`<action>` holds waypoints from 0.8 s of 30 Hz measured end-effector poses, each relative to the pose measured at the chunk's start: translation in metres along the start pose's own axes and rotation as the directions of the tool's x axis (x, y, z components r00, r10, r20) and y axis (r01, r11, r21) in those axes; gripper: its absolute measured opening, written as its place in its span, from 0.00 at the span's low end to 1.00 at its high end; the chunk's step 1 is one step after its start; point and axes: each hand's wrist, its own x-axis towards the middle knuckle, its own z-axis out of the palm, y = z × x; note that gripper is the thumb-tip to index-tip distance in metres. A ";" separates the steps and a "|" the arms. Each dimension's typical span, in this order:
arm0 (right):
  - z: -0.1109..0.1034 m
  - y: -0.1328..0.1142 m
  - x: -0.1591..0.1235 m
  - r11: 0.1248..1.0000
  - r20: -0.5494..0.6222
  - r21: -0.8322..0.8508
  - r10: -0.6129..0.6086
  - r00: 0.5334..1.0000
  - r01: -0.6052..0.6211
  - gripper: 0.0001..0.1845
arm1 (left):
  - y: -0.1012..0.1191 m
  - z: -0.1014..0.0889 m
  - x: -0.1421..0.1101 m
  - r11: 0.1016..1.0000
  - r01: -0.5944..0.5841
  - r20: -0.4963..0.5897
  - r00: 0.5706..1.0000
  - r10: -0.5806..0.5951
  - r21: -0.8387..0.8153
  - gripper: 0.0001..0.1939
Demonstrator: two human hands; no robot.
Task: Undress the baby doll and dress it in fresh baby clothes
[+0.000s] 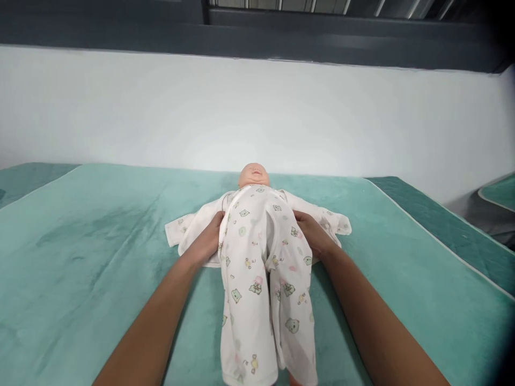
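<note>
A baby doll (254, 174) lies on its back, its head at the far end. White printed baby pants (251, 279) cover its legs and reach up over the chest. Under them is a white baby shirt (311, 206), its sleeves spread out to both sides. At the left edge of the pants, my left hand (210, 236) is closed on the fabric, fingers partly hidden. My right hand (313, 235) is closed at the opposite edge, its fingers mostly tucked behind the cloth. A bit of the doll's foot shows below the right pant leg.
A green padded bed cover (100, 257) with pale piping lies beneath the doll. Behind it rises a white wall (161, 107) with a dark frame (306, 40) above. Another green-edged cushion (499, 193) is at the far right.
</note>
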 end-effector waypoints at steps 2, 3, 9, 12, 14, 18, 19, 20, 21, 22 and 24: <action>-0.002 0.001 0.000 0.998 0.024 0.057 0.033 0.999 -0.034 0.21 | -0.001 0.002 0.000 0.992 0.040 0.005 0.999 -0.040 -0.121 0.22; -0.004 0.002 0.000 0.995 0.038 0.083 0.050 0.998 -0.053 0.22 | -0.002 0.003 0.000 0.982 0.061 0.011 0.998 -0.060 -0.181 0.22; -0.004 0.002 0.001 0.989 -0.021 0.121 0.086 0.996 -0.083 0.22 | -0.005 0.012 0.001 0.896 0.091 0.027 0.996 -0.088 -0.435 0.24; 0.003 -0.001 0.001 0.991 -0.039 0.099 0.092 0.995 -0.088 0.23 | -0.004 0.014 0.002 0.868 0.082 0.010 0.996 -0.088 -0.490 0.22; 0.007 -0.002 0.002 0.991 -0.035 0.089 0.102 0.994 -0.099 0.24 | -0.004 0.014 0.003 0.863 0.087 -0.004 0.995 -0.103 -0.498 0.21; 0.012 -0.002 0.003 0.991 -0.044 0.077 0.116 0.992 -0.112 0.23 | -0.006 0.012 0.003 0.865 0.096 -0.031 0.991 -0.128 -0.493 0.22; 0.012 -0.001 0.003 0.991 -0.051 0.072 0.113 0.992 -0.109 0.22 | -0.007 0.012 0.003 0.863 0.095 -0.033 0.991 -0.128 -0.496 0.22; 0.013 -0.001 0.003 0.993 -0.057 0.057 0.104 0.993 -0.101 0.21 | -0.007 0.012 0.003 0.862 0.095 -0.035 0.991 -0.130 -0.499 0.23; 0.013 -0.001 0.003 0.996 -0.063 0.033 0.090 0.994 -0.088 0.19 | -0.008 0.011 0.003 0.860 0.099 -0.036 0.990 -0.135 -0.501 0.24; 0.013 -0.001 0.003 0.997 -0.069 0.003 0.075 0.995 -0.075 0.17 | -0.008 0.011 0.003 0.858 0.111 -0.034 0.988 -0.148 -0.502 0.24; 0.013 -0.002 0.003 0.997 -0.092 -0.063 0.040 0.995 -0.046 0.16 | -0.010 0.011 0.003 0.847 0.166 0.005 0.982 -0.189 -0.505 0.24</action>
